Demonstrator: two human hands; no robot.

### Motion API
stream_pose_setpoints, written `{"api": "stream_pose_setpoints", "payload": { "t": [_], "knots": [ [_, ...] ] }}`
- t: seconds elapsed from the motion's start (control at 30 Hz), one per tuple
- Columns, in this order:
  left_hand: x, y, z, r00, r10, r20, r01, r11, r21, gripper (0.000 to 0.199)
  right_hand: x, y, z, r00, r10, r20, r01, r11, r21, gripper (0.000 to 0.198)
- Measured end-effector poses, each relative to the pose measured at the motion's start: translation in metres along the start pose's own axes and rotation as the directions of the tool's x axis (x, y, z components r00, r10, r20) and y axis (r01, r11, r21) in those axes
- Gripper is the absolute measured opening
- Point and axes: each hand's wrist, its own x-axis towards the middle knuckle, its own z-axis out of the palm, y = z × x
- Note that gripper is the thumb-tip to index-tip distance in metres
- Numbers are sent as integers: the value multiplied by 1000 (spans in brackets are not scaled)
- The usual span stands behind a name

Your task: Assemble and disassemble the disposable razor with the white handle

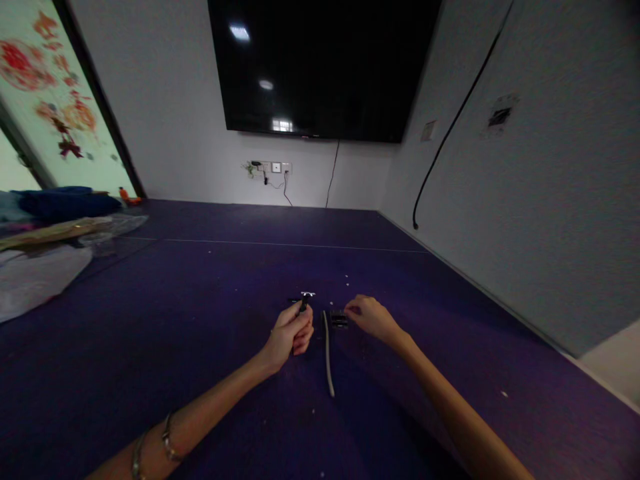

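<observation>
My left hand [291, 331] is closed around the black handle of a small tool with a bright, T-shaped metal head [308, 294], which looks like a razor. The head points up and away from me. My right hand [370, 316] has its fingertips pinched together beside a small dark, glossy pack [339, 320] on the purple floor. Whether those fingertips hold anything is too small to make out. Between my hands lies a thin grey rod or tube [328, 360], slightly bent. A short dark piece [294, 300] lies just behind my left hand, partly hidden.
A large black television [320, 67] hangs on the far wall above sockets [276, 167] with cords. Down the right wall runs a black cable [450, 127]. Folded blue cloth [65, 203] and plastic bags [45, 277] lie at the left. Small white scraps dot the purple floor [200, 367].
</observation>
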Motion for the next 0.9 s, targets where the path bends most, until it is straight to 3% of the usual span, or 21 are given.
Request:
{"api": "stream_pose_setpoints", "payload": {
  "t": [0.27, 0.6, 0.9],
  "knots": [
    [0, -14, -5, 1000, -17, 22, 17, 1000, 17, 30, 5, 12, 21, 993, -113, 31, 109, 988, 108, 23],
    [-2, -27, -9, 994, -28, 103, 19, 996, 85, 29, 3, 7, 24, 991, -128, 48, 123, 988, 92, 25],
    [-2, -28, -7, 994, -31, 103, 22, 996, 85, 27, 0, 0, 23, 998, -59, 2, 58, 997, 53, 16]
  ]
}}
